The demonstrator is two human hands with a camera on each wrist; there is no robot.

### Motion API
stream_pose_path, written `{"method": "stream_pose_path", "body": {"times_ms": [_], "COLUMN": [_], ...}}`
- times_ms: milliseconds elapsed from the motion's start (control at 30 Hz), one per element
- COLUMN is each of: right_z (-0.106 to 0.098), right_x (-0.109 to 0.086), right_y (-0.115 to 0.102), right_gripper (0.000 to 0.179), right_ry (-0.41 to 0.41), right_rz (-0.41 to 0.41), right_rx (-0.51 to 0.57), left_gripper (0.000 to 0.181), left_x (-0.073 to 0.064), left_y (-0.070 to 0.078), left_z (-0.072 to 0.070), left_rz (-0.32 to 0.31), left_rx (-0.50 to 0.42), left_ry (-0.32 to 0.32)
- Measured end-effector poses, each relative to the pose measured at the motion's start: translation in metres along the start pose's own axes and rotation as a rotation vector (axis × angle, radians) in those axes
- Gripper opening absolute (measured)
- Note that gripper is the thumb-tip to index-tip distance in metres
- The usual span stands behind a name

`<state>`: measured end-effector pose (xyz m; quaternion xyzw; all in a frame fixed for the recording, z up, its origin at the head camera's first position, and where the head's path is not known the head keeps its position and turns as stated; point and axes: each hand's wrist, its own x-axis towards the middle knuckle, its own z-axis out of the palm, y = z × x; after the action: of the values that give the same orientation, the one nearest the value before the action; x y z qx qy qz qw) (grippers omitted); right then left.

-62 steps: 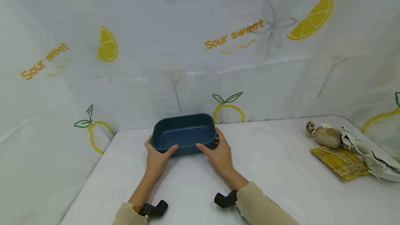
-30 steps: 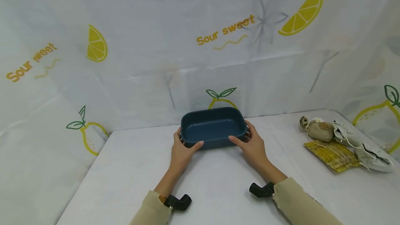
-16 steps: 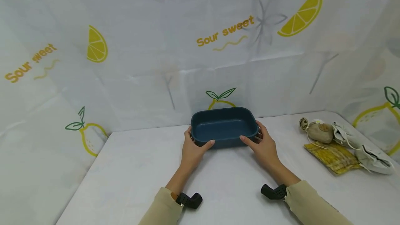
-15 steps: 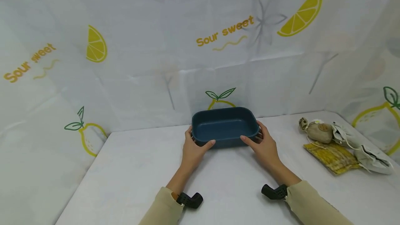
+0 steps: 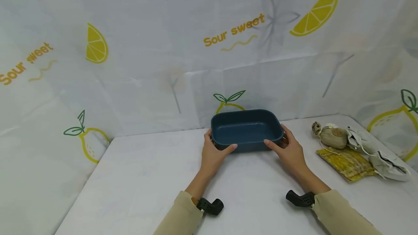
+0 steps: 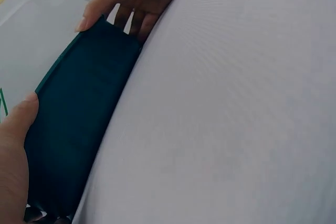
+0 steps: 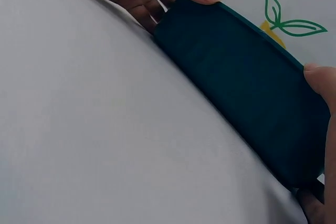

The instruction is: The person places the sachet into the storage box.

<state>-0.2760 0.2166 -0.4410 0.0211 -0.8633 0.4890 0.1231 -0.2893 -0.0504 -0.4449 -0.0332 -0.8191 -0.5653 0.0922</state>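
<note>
A dark teal rectangular baking dish (image 5: 249, 148), hollow and with nothing in it, is near the back of the white table, upright. My left hand (image 5: 213, 156) grips its left end, thumb on the front rim and fingers round the side. At the other end my right hand (image 5: 290, 154) holds it in the same way. In the left wrist view the front wall of the dish (image 6: 84, 108) runs between both hands. The right wrist view shows the lower edge of the dish (image 7: 247, 98) at or just above the tabletop; which, I cannot tell.
To the right lie a tan drawstring pouch (image 5: 334, 137), a yellow patterned cloth piece (image 5: 347, 163) and a whitish fabric bag (image 5: 388, 166). A white lemon-print curtain (image 5: 147, 64) hangs right behind the table (image 5: 137, 191).
Both hands have carried or slid the dish rightward across the table, from left of centre to right of centre. Their hold looks unchanged. The head view has shifted slightly.
</note>
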Motion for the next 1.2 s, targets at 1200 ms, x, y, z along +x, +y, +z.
{"method": "stream_pose_path", "body": {"times_ms": [1200], "right_z": [-0.007], "right_x": [0.003], "right_y": [0.010], "right_gripper": [0.090], "right_ry": [-0.022], "right_rz": [-0.031], "right_rx": [-0.005], "left_gripper": [0.106], "left_x": [0.002], "left_y": [-0.001], "left_z": [0.002], "left_rz": [0.052], "left_rx": [0.071], "left_ry": [-0.066]}}
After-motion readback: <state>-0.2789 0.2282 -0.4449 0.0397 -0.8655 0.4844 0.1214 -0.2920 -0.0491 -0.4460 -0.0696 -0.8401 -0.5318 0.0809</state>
